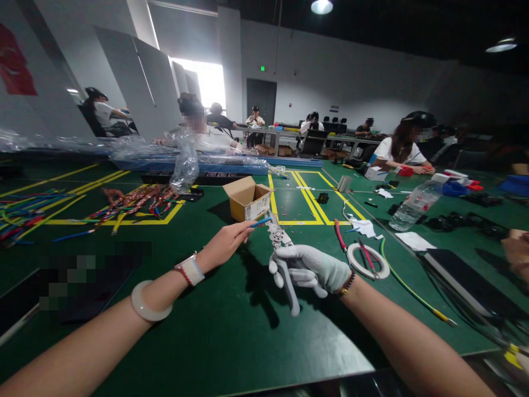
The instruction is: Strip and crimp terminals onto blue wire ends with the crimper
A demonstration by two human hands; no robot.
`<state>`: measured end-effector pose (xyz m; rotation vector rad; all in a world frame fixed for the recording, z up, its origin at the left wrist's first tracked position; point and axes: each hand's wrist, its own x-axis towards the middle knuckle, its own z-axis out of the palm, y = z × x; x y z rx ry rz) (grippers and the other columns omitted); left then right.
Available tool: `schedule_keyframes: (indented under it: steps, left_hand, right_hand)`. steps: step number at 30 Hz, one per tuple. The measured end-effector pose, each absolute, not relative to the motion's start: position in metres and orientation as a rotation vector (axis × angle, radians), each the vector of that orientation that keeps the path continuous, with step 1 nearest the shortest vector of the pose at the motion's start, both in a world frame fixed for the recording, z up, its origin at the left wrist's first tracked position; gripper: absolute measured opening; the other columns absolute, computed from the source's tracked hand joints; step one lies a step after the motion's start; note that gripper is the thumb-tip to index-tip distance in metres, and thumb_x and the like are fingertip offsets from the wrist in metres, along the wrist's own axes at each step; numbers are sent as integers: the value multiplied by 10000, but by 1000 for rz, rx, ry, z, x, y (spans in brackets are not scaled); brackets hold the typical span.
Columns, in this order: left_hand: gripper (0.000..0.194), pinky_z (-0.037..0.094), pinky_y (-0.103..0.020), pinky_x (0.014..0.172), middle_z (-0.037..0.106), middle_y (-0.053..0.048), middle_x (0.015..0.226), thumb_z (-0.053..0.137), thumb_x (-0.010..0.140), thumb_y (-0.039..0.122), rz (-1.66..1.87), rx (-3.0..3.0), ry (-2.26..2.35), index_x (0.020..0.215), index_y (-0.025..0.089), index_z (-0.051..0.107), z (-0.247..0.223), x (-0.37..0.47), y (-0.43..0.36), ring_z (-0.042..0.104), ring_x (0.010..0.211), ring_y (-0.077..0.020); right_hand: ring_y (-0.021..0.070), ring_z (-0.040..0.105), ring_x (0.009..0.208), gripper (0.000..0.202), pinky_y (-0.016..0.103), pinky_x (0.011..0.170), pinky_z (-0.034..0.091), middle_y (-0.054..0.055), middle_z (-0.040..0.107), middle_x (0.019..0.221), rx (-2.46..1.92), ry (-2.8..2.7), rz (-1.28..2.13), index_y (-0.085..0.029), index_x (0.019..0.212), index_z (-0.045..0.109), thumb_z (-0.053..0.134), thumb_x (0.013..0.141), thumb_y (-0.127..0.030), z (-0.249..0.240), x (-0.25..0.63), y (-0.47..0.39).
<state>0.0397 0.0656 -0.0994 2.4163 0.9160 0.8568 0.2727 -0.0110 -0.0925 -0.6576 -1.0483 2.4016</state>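
Note:
My bare left hand point(229, 242) pinches a short blue wire point(261, 222), whose far end reaches the jaws of a pair of wire strippers point(279, 236). Wrapped round the grey handles of that tool is my right hand point(308, 267), in a pale glove. Whether the jaws are closed on the wire is too small to tell. Just behind the tool stands an open cardboard box point(249, 205); its inside is mostly hidden. To the right of my gloved hand lie a white ring-shaped roll point(355, 256) and a green-yellow cable point(409, 294).
Bundles of coloured wires point(39, 212) and bare copper-ended wires point(136, 201) lie at the left. Plastic wrap point(185, 165) and a power strip point(219, 177) are at the back. A clear bottle point(415, 207) stands tilted-looking at the right. Several people sit around the tables.

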Motion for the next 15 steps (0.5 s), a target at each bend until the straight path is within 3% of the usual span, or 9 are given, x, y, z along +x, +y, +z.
schedule_keyframes:
  steps: [3, 8, 11, 15]
  left_hand:
    - [354, 472, -381, 931, 621, -94, 1165, 357, 968, 366, 1002, 2539, 963, 1208, 170, 529, -107, 44, 64, 591, 1073, -234]
    - [256, 487, -388, 906, 622, -99, 1026, 334, 972, 283, 1146, 2588, 1040, 1053, 163, 545, -113, 42, 70, 604, 1003, -229]
    - [248, 485, -366, 884, 633, -96, 1028, 345, 966, 275, 1272, 2501, 1148, 1057, 160, 545, -111, 38, 76, 610, 972, -222]
    - [257, 491, -311, 765, 665, -58, 909, 356, 966, 301, 1275, 2383, 1323, 1058, 171, 557, -106, 32, 79, 637, 829, -202]
  right_hand:
    - [18, 385, 330, 285, 123, 291, 302, 120, 704, 811, -661, -1033, 2320, -38, 1004, 608, 464, 875, -247, -91, 272, -14]
    - [166, 682, 665, 481, 261, 575, 546, 171, 682, 1037, -643, -1081, 2323, -63, 1204, 501, 471, 737, -169, -85, 270, -20]
    - [256, 678, 928, 615, 419, 809, 534, 192, 635, 1159, -611, -1095, 2359, -78, 1265, 442, 462, 655, -151, -83, 264, -25]
    - [275, 674, 935, 657, 469, 863, 501, 184, 624, 1187, -602, -1234, 2292, -89, 1276, 451, 501, 624, -150, -83, 269, -25]
